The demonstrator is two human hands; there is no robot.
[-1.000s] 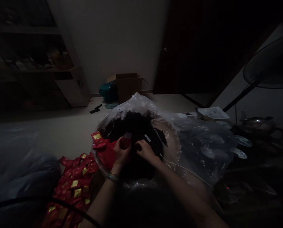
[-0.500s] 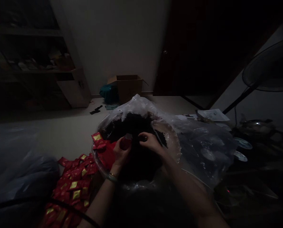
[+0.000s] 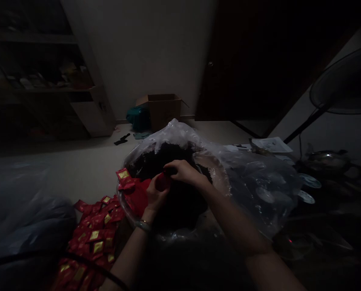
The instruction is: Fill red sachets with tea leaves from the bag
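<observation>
My left hand (image 3: 156, 196) is wrapped round a small red packet (image 3: 161, 182), its mouth tilted up. Just over that mouth, my right hand (image 3: 183, 171) has its fingers pinched together on what looks like dark tea leaves, hard to make out in the dim light. Below both hands is a heap of black, loose tea leaves (image 3: 156, 157) in a wide round container lined with clear plastic (image 3: 180, 129). Flat red packets (image 3: 138, 198) lie inside its left rim, beside my left hand. Red packets with gold labels (image 3: 124, 178) rest on that rim.
Many red and gold packets (image 3: 97, 234) are piled at the lower left, next to a plastic-covered bundle (image 3: 26, 226). Clear plastic sheeting (image 3: 259, 186) spreads to the right, near a kettle (image 3: 328, 161) and a fan (image 3: 344, 85). A cardboard box (image 3: 164, 111) stands by the wall.
My right hand has moved left and slightly up, from apart over the leaves to the mouth of the red packet. My left hand still holds the packet, nearly in place.
</observation>
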